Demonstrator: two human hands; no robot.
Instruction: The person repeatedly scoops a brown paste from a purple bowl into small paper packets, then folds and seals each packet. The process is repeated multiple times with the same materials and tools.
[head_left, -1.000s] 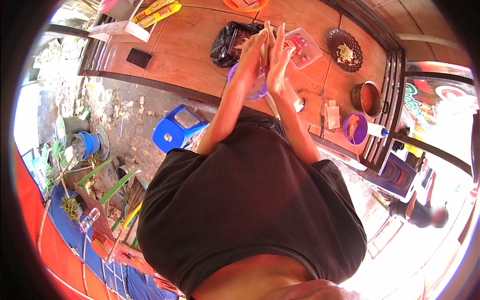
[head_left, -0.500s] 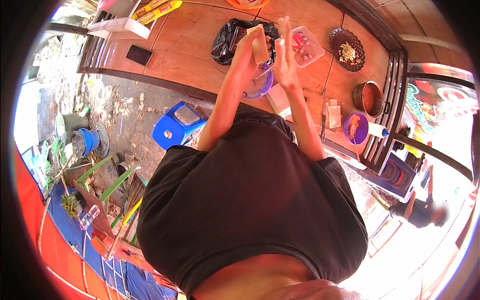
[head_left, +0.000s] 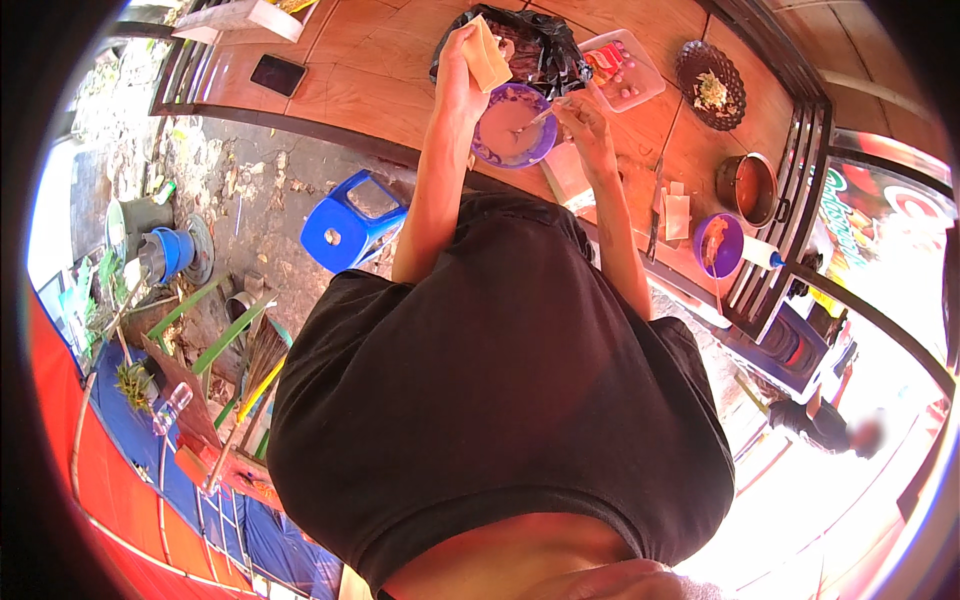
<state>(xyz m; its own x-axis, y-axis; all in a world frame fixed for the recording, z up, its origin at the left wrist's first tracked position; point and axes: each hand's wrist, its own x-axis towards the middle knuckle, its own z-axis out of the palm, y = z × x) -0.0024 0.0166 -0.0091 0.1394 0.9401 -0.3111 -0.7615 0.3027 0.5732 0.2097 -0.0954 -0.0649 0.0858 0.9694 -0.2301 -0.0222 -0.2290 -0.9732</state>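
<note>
- The left hand [head_left: 462,62] is now gripping a tan square wrapper [head_left: 487,55], no longer pressed against the other palm.
- The right hand [head_left: 585,112] is pinching a spoon [head_left: 535,117] that has come down into the purple bowl [head_left: 510,125].

Surface: a wooden counter [head_left: 380,75] of reddish-brown boards, edged with a dark rail.
Landmark: a purple bowl [head_left: 512,127] of pale brown paste, standing on the surface near its front edge.
Behind the bowl: a black plastic bag [head_left: 545,50], touching or almost touching it.
Right of the bowl: a clear plastic tray [head_left: 622,70] with red and pink pieces, just beside the bag.
Farther right: a dark round plate [head_left: 711,85] with green and pale food.
Right and nearer: a knife [head_left: 655,205], folded paper [head_left: 677,215], a second purple bowl [head_left: 718,243], a brown pot [head_left: 748,187].
Far left of the bowl: a flat black phone [head_left: 277,74].
</note>
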